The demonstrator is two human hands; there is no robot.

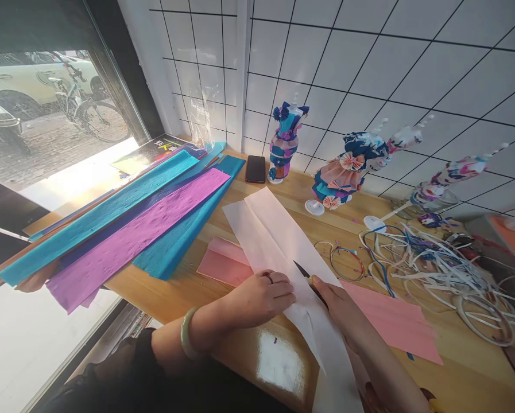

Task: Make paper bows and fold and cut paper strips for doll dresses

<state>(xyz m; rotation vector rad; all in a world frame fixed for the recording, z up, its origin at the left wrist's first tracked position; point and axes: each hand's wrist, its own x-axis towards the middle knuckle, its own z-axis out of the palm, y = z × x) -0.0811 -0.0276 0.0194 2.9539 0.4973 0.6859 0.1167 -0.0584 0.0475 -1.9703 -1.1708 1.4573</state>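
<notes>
A long strip of pale pink paper (274, 229) lies folded lengthwise across the wooden table (188, 287). My left hand (261, 298) rests on it with fingers curled, pressing it down; a green bangle sits on that wrist. My right hand (339, 304) is closed on a small dark-bladed knife (304, 271), whose tip lies on the fold of the strip. Under the strip lies a wider sheet of deeper pink paper (390, 318).
Teal, blue and purple crepe sheets (132, 229) overhang the table's left edge. A phone (255, 168) lies near the tiled wall. Three paper-dressed mannequins (285, 143) stand at the back. Tangled paper strips and wire rings (433, 269) cover the right side.
</notes>
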